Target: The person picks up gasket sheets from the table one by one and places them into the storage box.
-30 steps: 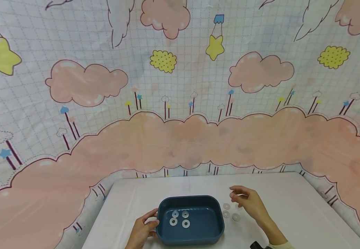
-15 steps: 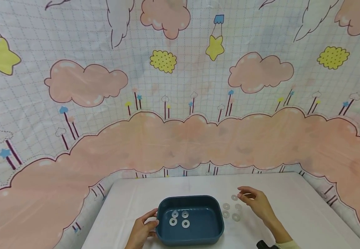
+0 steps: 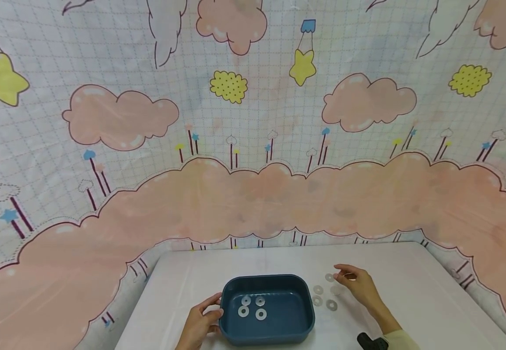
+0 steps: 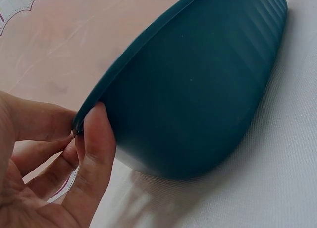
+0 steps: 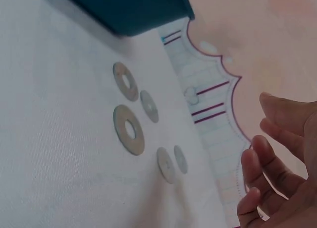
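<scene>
A dark blue rectangular tray (image 3: 267,337) stands on the white table. My left hand (image 3: 197,324) pinches its left rim, thumb and fingers on either side, as the left wrist view shows at the tray wall (image 4: 188,89). Several pale flat washers (image 3: 261,315) lie on the tray's floor towards its left. To the right of the tray, more washers (image 3: 332,306) lie flat on the cloth. Above and beside these, my right hand (image 3: 362,287) hovers with thumb and fingers apart. In the right wrist view it holds nothing, clear of the nearest washers (image 5: 120,131).
White cloth covers the table (image 3: 183,272). A printed curtain (image 3: 253,199) with clouds and stars hangs behind and around it. A black device (image 3: 372,341) sits at the right wrist by a pale yellow sleeve (image 3: 399,340).
My right hand has shifted to the right and a little down, and a washer by its fingertips has come into view. The left hand and the tray stay where they were.
</scene>
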`<state>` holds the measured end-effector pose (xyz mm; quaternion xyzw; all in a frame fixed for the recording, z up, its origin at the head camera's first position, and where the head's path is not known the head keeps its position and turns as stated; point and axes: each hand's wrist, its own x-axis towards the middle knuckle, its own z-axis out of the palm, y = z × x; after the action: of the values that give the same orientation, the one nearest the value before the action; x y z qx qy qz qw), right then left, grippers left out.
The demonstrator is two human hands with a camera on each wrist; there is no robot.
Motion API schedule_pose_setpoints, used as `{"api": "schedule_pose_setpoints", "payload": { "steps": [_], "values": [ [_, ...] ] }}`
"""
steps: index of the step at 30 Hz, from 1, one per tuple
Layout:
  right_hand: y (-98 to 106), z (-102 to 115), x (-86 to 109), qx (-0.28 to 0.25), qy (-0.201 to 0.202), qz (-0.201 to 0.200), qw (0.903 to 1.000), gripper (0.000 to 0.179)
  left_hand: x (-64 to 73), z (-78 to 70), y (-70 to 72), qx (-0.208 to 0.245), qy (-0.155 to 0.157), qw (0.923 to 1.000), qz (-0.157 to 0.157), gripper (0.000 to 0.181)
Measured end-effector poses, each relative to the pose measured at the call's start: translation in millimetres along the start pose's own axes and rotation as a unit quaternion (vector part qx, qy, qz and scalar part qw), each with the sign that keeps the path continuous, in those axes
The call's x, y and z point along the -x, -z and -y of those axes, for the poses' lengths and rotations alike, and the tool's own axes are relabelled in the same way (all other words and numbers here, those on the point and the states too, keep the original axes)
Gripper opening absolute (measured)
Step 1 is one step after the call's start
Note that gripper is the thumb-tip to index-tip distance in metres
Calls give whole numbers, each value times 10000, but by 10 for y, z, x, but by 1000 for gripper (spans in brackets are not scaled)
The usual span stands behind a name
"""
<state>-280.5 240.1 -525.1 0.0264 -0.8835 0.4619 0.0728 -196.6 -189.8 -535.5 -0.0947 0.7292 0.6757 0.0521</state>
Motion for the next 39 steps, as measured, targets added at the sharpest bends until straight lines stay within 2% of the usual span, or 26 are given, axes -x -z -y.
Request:
{"api": "schedule_pose_setpoints", "payload": {
  "steps": [10, 20, 31, 39],
  "values": [
    [-88, -169, -125, 117, -204, 125, 9996, 36, -3, -2, 11, -22, 24, 10000, 28, 55],
    [-227, -302, -222, 373, -11, 86, 9993, 34, 2, 11, 56, -59, 10, 10000, 2, 55],
    [-308, -409, -247, 482, -540, 165, 9972, 32, 0, -4, 20, -57, -42, 10000, -8, 55],
    [-348, -431, -280, 929, -571, 55, 9940, 32, -10, 3, 23, -22, -7, 10000, 3, 57]
  ]
}}
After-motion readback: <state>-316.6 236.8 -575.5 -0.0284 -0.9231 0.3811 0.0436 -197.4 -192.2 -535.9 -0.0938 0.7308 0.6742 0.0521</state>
